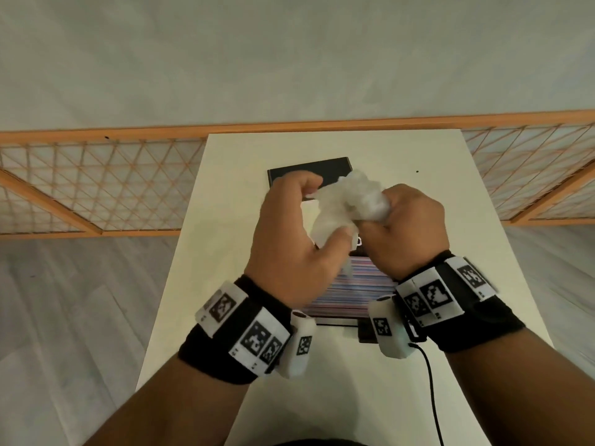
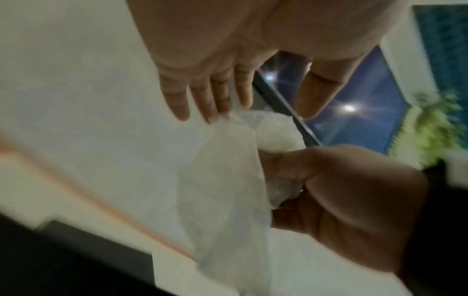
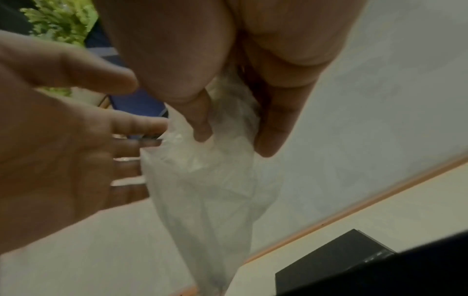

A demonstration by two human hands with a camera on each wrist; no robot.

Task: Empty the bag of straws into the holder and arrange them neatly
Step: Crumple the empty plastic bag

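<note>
A crumpled clear plastic bag [image 1: 341, 204] hangs between my two hands above the table. My right hand [image 1: 383, 217] grips its bunched top in a fist. My left hand [image 1: 326, 210] is spread beside the bag, and its fingertips and thumb touch the plastic without closing on it. In the left wrist view the left fingers [image 2: 215, 100] reach straight to the bag [image 2: 222, 190]. The right wrist view shows my right hand [image 3: 235, 140] clenched on the bag [image 3: 210, 190]. Below the hands, red, white and blue striped straws [image 1: 351, 288] lie flat in a black holder [image 1: 338, 322].
A flat black box or lid [image 1: 302, 170] lies farther back on the white table [image 1: 244, 220]. A black cable [image 1: 431, 381] runs from the right wrist down to the near edge. An orange wooden lattice screen [image 1: 96, 188] stands behind the table on both sides.
</note>
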